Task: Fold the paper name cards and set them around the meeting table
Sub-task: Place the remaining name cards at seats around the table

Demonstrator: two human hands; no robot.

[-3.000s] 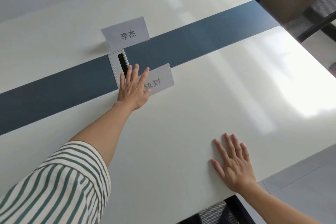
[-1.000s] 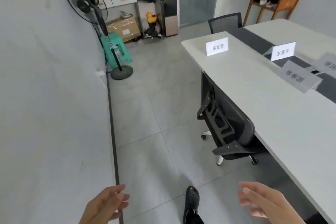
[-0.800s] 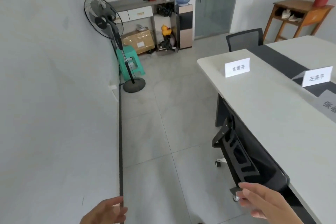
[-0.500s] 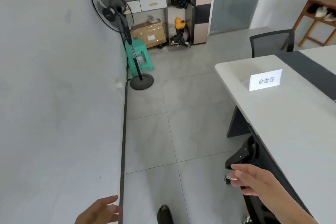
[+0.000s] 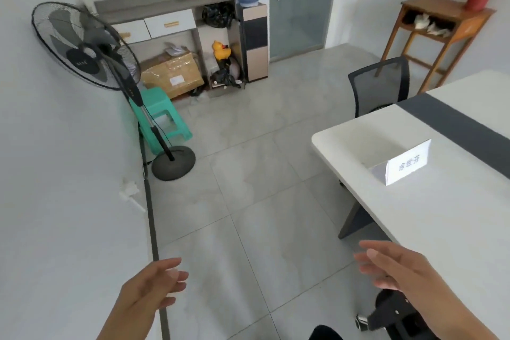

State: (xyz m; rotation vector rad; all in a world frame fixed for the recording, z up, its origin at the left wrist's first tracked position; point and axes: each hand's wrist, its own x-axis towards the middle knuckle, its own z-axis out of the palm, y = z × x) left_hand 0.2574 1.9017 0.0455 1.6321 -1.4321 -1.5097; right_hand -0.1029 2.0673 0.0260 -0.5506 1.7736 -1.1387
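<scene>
A folded white name card [image 5: 405, 166] with black characters stands near the corner of the white meeting table [image 5: 430, 212], which has a dark stripe down its middle. My left hand [image 5: 150, 288] hangs in the air over the floor at the lower left, fingers loosely spread and holding nothing. At the lower right, my right hand [image 5: 397, 266] is also held out with relaxed fingers, beside the table's near edge and apart from the card.
A black mesh chair [image 5: 379, 85] stands at the table's far end. A standing fan [image 5: 91, 50] and a green stool [image 5: 162, 121] sit by the left wall. A shelf unit [image 5: 171, 25], water dispenser [image 5: 252, 22] and wooden side table [image 5: 441, 33] line the back. A chair base [image 5: 392, 315] is by my feet.
The view has swung from the table top to the aisle and moved along the table's side toward its end. Both hands have left the table and now hang free in the air.
</scene>
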